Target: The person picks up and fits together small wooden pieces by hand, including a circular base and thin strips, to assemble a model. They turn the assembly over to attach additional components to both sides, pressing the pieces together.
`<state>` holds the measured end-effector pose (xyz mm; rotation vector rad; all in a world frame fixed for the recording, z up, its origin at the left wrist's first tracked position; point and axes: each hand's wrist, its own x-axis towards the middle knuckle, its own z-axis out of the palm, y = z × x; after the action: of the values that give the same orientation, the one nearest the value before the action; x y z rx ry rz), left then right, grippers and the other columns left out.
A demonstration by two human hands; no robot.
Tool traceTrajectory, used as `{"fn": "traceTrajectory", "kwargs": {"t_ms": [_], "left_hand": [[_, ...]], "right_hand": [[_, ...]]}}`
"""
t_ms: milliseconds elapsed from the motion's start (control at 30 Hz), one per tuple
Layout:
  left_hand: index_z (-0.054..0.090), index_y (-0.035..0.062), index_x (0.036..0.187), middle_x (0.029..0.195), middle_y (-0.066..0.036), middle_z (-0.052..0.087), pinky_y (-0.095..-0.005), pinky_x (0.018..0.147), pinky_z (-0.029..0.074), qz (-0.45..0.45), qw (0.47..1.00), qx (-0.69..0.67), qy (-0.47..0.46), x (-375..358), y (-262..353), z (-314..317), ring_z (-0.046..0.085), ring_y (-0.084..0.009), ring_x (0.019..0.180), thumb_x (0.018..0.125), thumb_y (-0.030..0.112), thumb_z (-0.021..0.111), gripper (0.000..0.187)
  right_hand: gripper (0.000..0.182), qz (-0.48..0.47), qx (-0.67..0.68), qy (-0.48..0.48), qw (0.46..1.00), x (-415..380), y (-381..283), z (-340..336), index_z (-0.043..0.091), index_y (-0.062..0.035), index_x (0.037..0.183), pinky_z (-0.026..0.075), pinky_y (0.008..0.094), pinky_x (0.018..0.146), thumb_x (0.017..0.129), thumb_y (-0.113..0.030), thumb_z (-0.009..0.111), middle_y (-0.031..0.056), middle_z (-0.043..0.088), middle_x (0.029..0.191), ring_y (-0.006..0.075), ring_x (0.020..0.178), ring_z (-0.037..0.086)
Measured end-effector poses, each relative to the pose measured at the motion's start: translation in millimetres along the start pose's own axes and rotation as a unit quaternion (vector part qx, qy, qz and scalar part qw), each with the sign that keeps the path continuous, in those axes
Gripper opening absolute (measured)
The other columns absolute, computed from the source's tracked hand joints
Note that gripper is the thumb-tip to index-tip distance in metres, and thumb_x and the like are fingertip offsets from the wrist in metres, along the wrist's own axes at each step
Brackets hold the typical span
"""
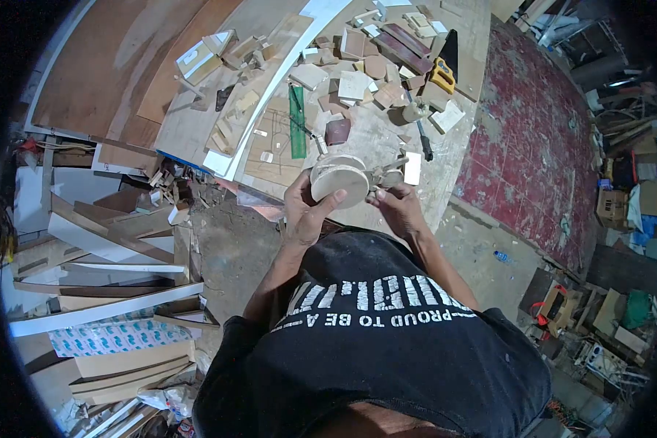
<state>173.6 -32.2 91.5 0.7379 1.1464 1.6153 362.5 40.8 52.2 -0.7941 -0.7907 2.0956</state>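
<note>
My left hand [305, 210] grips a pale round wooden disc assembly [341, 187] by its left side, thumb across the flat face. It looks like two discs stacked with a gap between them, held over the near edge of the workbench [429, 191]. At the right of the discs, my right hand [400, 209] is closed, fingertips pinched together on something too small to make out. Small wooden bits [387, 174] stick out just above those fingertips. A white block [412, 168] lies beyond the right hand.
Wood offcuts [354, 86] cover the bench, with a yellow-handled saw [443, 74], a green strip [298, 123] and a dark-handled tool [425, 142] among them. Stacked boards [109, 303] crowd the floor at left. A worn red floor [536, 146] lies to the right.
</note>
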Motion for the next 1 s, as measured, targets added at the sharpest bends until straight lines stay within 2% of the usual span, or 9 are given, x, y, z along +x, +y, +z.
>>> {"fn": "traceTrajectory", "kwargs": {"t_ms": [100,267,367,433,533,733,800,833,1000], "left_hand": [[0.058,-0.0060,0.116,0.106,-0.012,0.068,-0.0308,0.086,0.051,-0.022,1.000,0.016,-0.016,-1,4,-1,0.065,-0.0176,0.096,0.079,0.004,0.076,0.042],[0.059,-0.0046,0.118,0.103,-0.013,0.068,-0.0308,0.085,0.051,-0.019,0.982,0.158,-0.106,-8,14,4,0.064,-0.0155,0.095,0.079,0.009,0.077,0.045],[0.063,-0.0019,0.114,0.100,-0.012,0.070,-0.0294,0.081,0.052,-0.013,0.949,0.278,-0.148,-9,17,9,0.066,-0.0138,0.091,0.078,0.011,0.078,0.041],[0.068,0.0010,0.108,0.096,-0.009,0.072,-0.0285,0.077,0.053,-0.028,0.928,0.333,-0.167,-9,15,12,0.067,-0.0123,0.088,0.078,0.011,0.078,0.033],[0.070,0.0010,0.104,0.092,-0.010,0.074,-0.0322,0.078,0.055,0.002,0.937,0.302,-0.173,-8,7,14,0.071,-0.0178,0.086,0.076,0.011,0.079,0.031],[0.066,-0.0010,0.112,0.108,-0.014,0.070,-0.0303,0.084,0.054,0.027,0.958,0.276,-0.078,-16,6,-8,0.068,-0.0184,0.098,0.075,0.005,0.078,0.040],[0.061,-0.0033,0.116,0.105,-0.011,0.069,-0.0277,0.083,0.052,0.038,0.976,0.201,-0.072,-19,7,-11,0.065,-0.0129,0.096,0.074,-0.001,0.079,0.046],[0.061,-0.0033,0.116,0.105,-0.011,0.069,-0.0277,0.083,0.052,0.038,0.977,0.200,-0.071,-20,11,-9,0.065,-0.0129,0.096,0.074,-0.001,0.079,0.046],[0.062,-0.0025,0.114,0.108,-0.015,0.069,-0.0290,0.082,0.054,0.172,0.908,0.368,-0.106,-15,34,2,0.069,-0.0207,0.096,0.071,0.001,0.082,0.047]], "right_hand": [[0.013,-0.025,-0.088,-0.021,0.996,3,-22,-7,0.065,-0.0019,0.099,0.048,0.0279,0.068,0.090,-0.011,0.069,0.0048,0.066,0.086,0.0129,0.076,0.060],[0.017,-0.091,-0.293,-0.096,0.947,11,-72,3,0.067,-0.0005,0.095,0.047,0.0262,0.067,0.089,-0.016,0.071,0.0015,0.065,0.089,0.0086,0.078,0.058],[0.016,-0.113,-0.467,-0.161,0.862,12,-109,35,0.066,-0.0002,0.095,0.049,0.0318,0.069,0.088,-0.013,0.070,0.0057,0.064,0.090,0.0161,0.078,0.062],[0.016,-0.201,-0.586,-0.282,0.732,12,-119,66,0.065,-0.0004,0.095,0.049,0.0377,0.071,0.086,-0.012,0.069,0.0116,0.063,0.089,0.0271,0.079,0.064],[0.015,-0.188,-0.634,-0.313,0.681,15,-118,82,0.064,0.0002,0.094,0.049,0.0409,0.071,0.085,-0.011,0.068,0.0153,0.061,0.087,0.0356,0.081,0.062],[0.018,-0.201,-0.521,-0.253,0.790,19,-103,24,0.066,0.0021,0.096,0.050,0.0368,0.073,0.088,-0.014,0.069,0.0113,0.066,0.102,0.0206,0.082,0.063],[0.015,-0.061,-0.421,-0.146,0.893,13,-87,1,0.067,0.0017,0.098,0.051,0.0342,0.079,0.089,-0.010,0.068,0.0096,0.066,0.105,0.0176,0.088,0.063],[0.015,-0.129,-0.383,-0.183,0.896,15,-76,-3,0.068,0.0016,0.101,0.051,0.0339,0.085,0.090,-0.009,0.068,0.0091,0.066,0.110,0.0162,0.096,0.062],[0.016,-0.108,-0.363,-0.141,0.915,1,-77,-10,0.069,0.0009,0.103,0.050,0.0343,0.086,0.088,-0.005,0.068,0.0108,0.067,0.113,0.0185,0.101,0.063]]}}
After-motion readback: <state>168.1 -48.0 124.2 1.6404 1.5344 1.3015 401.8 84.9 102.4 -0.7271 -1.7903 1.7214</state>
